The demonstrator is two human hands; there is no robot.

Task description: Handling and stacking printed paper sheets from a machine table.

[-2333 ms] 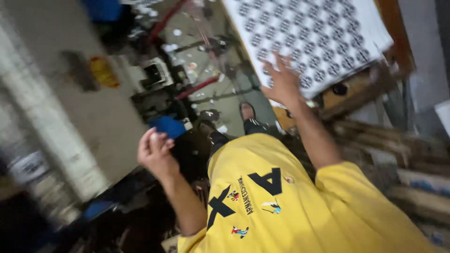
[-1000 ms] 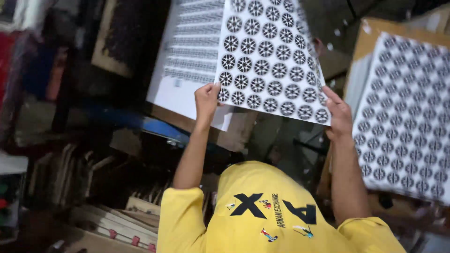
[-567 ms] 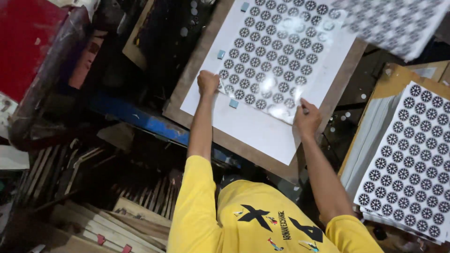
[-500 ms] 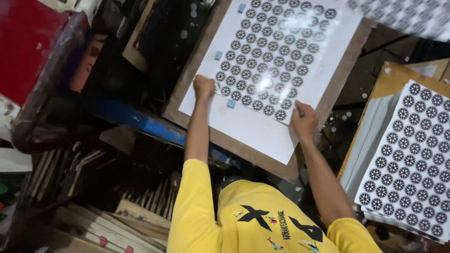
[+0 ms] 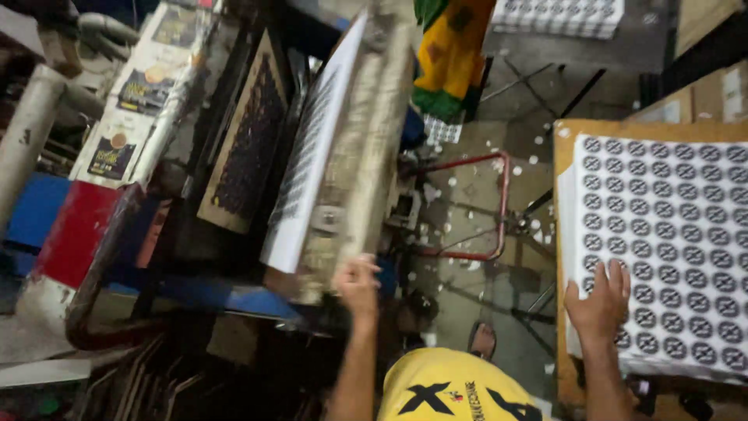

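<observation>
Two bare hands are seen: the left hand [image 5: 357, 282] at the lower edge of the tilted board and the right hand [image 5: 598, 302] laid flat on the near right stack. One tilted board [image 5: 366, 148] is counted at the centre, with one white printed sheet [image 5: 312, 148] against it. Two stacks of sheets printed with round black marks are counted: one near on the right [image 5: 670, 234], one far at the top [image 5: 557, 15]. One red metal frame [image 5: 479, 203] is seen on the floor. One sandalled foot [image 5: 483, 340] is visible.
</observation>
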